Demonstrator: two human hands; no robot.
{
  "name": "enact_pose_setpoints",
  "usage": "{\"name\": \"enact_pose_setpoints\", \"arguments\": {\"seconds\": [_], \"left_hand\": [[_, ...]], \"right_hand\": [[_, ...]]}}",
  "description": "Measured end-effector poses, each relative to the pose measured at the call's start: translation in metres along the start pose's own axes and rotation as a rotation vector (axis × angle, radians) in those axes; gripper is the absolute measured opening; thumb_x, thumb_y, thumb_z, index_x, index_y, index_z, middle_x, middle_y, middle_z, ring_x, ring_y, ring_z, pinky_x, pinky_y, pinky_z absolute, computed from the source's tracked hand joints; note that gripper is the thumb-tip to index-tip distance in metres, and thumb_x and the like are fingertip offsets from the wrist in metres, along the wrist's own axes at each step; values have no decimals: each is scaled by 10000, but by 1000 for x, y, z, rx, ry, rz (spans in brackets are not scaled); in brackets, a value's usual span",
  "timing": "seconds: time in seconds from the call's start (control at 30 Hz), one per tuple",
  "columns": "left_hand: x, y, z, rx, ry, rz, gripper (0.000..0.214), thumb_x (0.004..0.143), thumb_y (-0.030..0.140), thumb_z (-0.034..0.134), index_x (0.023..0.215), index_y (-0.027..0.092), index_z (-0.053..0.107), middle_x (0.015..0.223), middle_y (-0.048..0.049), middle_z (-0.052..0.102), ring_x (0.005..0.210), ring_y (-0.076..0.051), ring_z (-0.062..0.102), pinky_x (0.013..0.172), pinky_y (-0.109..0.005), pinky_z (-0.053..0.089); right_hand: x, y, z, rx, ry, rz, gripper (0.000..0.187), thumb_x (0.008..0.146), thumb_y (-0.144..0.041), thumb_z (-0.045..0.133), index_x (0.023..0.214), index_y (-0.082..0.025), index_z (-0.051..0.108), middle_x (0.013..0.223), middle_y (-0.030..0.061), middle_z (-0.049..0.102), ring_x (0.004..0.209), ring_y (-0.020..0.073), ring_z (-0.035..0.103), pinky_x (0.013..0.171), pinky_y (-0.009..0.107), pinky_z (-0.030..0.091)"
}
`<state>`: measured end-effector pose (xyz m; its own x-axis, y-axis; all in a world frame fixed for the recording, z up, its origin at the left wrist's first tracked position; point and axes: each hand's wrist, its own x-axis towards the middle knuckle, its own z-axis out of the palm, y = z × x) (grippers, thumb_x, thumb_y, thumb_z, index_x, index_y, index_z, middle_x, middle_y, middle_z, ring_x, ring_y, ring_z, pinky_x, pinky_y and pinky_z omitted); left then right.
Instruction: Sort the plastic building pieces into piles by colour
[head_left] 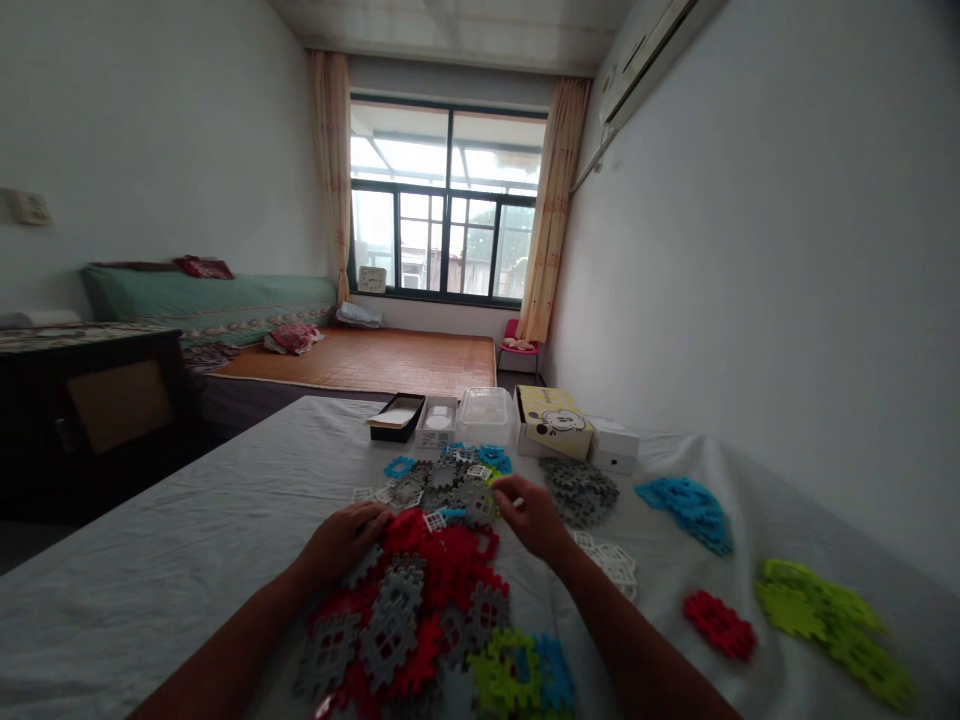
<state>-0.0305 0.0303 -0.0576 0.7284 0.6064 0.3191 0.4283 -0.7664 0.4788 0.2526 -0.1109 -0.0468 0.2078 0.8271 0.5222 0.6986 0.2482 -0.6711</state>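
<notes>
A mixed pile of plastic interlocking tiles lies in front of me. Red tiles (427, 555) fill its middle, with grey tiles (394, 600) on top of them and more grey tiles (442, 480) behind. My left hand (351, 532) lies flat at the pile's left side, its fingertips against the red tiles. On the other side, my right hand (531, 512) is closed in a pinch beside a lime-green tile (493, 477). A small white bit shows at its fingers, too small to name. Lime-green tiles (506, 675) and a blue tile (553, 672) sit at the near end.
Sorted heaps lie to the right: dark grey tiles (577, 490), white tiles (611, 562), blue tiles (686, 508), red tiles (720, 625) and lime-green tiles (825, 620). Behind stand a black box (397, 418), a clear plastic container (485, 415) and a yellow cartoon box (555, 422).
</notes>
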Motion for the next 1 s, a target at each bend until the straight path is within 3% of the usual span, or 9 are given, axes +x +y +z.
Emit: {"name": "enact_pose_setpoints", "arguments": {"seconds": [0.1, 0.23, 0.37, 0.5, 0.63, 0.9, 1.0], "left_hand": [[0, 0, 1, 0, 6, 1, 379, 902, 435, 344, 894, 237, 668, 905, -16, 682, 872, -182, 608, 814, -245, 423], [0, -1, 2, 5, 0, -4, 378, 899, 444, 352, 921, 239, 669, 931, -23, 684, 886, -185, 609, 822, -251, 426], [0, -3, 3, 10, 1, -5, 377, 898, 446, 355, 935, 243, 671, 964, -26, 683, 910, -186, 606, 841, -255, 424], [0, -4, 3, 4, 11, -9, 382, 899, 446, 346, 933, 243, 668, 956, -22, 684, 898, -180, 608, 835, -245, 429], [0, -2, 2, -1, 9, -10, 382, 896, 446, 352, 930, 240, 672, 943, -23, 686, 886, -180, 611, 830, -242, 431], [0, 2, 0, -9, 16, 1, 392, 886, 456, 352, 900, 245, 682, 922, -23, 693, 875, -189, 617, 818, -252, 437], [0, 3, 0, 2, 22, -2, 394, 874, 469, 360, 875, 251, 687, 894, -17, 699, 853, -193, 620, 807, -256, 440]], "right_hand": [[8, 33, -26, -34, 214, 160, 303, 801, -367, 472, 978, -169, 618, 689, 16, 654, 585, 139, 587, 556, 235, 460], [6, 83, -72, -212, 460, 372, 354, 767, -418, 455, 942, -164, 627, 765, 59, 686, 642, 178, 625, 610, 274, 474], [-2, 109, -100, -306, 522, 430, 381, 745, -432, 441, 914, -151, 638, 830, 105, 686, 710, 214, 633, 679, 319, 465], [-4, 112, -108, -369, 548, 448, 413, 740, -386, 406, 985, -138, 627, 986, 140, 659, 744, 207, 622, 764, 346, 444], [0, 104, -108, -334, 414, 445, 359, 719, -288, 383, 945, -167, 634, 897, 83, 686, 762, 193, 633, 736, 311, 455], [-3, 81, -90, -167, -142, 393, 218, 605, -174, 456, 651, -190, 668, 586, -19, 669, 429, 113, 569, 452, 203, 406], [-4, 78, -86, -177, -198, 361, 216, 595, -137, 461, 626, -190, 668, 581, -19, 664, 426, 98, 550, 455, 196, 390]]}}
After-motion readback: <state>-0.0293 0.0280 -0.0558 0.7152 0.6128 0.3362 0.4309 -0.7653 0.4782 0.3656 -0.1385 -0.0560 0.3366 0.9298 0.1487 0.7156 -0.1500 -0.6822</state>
